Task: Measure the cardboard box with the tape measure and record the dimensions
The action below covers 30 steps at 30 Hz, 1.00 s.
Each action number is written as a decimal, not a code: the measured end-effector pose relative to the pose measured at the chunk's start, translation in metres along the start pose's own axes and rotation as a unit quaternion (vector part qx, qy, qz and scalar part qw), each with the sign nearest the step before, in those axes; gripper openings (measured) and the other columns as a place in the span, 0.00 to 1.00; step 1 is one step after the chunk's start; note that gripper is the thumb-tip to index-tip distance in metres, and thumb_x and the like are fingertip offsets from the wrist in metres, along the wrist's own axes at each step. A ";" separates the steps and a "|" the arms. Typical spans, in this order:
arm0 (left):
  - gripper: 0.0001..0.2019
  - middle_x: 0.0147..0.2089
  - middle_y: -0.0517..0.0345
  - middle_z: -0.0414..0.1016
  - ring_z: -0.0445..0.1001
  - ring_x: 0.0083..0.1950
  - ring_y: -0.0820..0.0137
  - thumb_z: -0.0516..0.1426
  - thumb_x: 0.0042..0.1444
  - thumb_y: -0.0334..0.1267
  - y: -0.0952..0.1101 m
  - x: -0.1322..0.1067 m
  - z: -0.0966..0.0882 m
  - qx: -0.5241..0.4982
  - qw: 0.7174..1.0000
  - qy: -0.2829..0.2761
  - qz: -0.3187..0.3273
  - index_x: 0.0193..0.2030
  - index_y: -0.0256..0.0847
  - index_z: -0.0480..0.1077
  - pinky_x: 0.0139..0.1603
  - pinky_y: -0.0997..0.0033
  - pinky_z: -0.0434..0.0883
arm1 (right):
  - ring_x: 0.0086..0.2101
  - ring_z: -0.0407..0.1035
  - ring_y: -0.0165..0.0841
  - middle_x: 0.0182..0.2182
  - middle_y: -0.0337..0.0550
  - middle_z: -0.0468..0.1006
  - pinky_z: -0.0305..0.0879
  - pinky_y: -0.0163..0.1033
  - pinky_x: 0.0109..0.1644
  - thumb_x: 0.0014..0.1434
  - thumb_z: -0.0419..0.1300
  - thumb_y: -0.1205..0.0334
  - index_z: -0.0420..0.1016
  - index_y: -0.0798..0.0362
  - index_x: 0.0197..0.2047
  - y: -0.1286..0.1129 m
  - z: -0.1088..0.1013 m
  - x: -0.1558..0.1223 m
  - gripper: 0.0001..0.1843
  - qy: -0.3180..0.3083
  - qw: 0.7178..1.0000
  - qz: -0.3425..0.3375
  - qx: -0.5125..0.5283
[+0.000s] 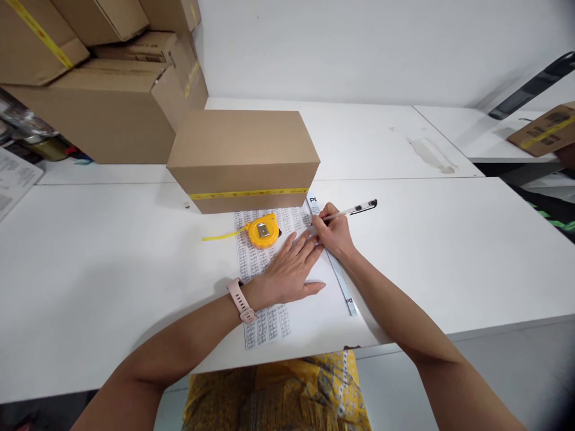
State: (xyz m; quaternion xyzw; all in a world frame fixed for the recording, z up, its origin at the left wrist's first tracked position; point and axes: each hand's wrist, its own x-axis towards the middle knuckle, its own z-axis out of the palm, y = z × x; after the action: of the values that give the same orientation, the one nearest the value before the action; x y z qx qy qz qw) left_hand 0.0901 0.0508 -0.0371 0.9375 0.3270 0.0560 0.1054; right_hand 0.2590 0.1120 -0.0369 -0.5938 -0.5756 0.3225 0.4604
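In the head view my right hand grips a pen with a clear barrel and a dark end. Its tip, partly hidden by my fingers, is over a sheet of paper covered in columns of small handwriting. Flat on that sheet lies my left hand, fingers stretched out and holding nothing. A pale printed strip runs along the paper's right side, partly under my right hand. On the paper's upper left sits a yellow tape measure, a short length of its blade pulled out leftward.
A closed cardboard box with yellow tape stands just behind the paper. More cardboard boxes are stacked at the back left. Another box and a long dark object are at the far right. The white table ends near my forearms.
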 end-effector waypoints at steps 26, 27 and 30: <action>0.39 0.77 0.38 0.52 0.40 0.80 0.50 0.47 0.68 0.62 -0.001 -0.001 0.002 -0.003 1.000 0.015 0.004 0.74 0.32 0.52 0.78 0.47 0.35 | 0.21 0.55 0.28 0.17 0.30 0.62 0.52 0.36 0.26 0.59 0.59 0.57 0.60 0.47 0.30 -0.001 -0.011 0.002 0.11 -0.050 0.997 -0.039 -0.042; 0.39 0.77 0.38 0.52 0.40 0.80 0.50 0.47 0.68 0.62 -0.001 -0.001 0.002 -0.003 1.000 0.016 0.005 0.74 0.32 0.52 0.78 0.47 0.35 | 0.20 0.55 0.28 0.17 0.29 0.61 0.51 0.36 0.26 0.59 0.59 0.56 0.60 0.47 0.30 -0.001 -0.011 0.002 0.11 -0.055 0.997 -0.042 -0.046; 0.40 0.77 0.38 0.53 0.40 0.80 0.49 0.47 0.68 0.62 -0.001 -0.001 0.003 -0.005 1.000 0.013 0.003 0.74 0.31 0.52 0.78 0.47 0.34 | 0.20 0.55 0.28 0.16 0.29 0.61 0.51 0.36 0.26 0.59 0.58 0.56 0.60 0.47 0.30 0.000 -0.010 0.002 0.11 -0.062 0.995 -0.054 -0.057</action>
State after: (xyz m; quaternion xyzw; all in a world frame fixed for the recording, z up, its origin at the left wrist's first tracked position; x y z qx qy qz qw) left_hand 0.0888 0.0505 -0.0407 0.9372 0.3248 0.0700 0.1058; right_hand 0.2686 0.1121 -0.0325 -0.5659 -0.6518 0.3001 0.4060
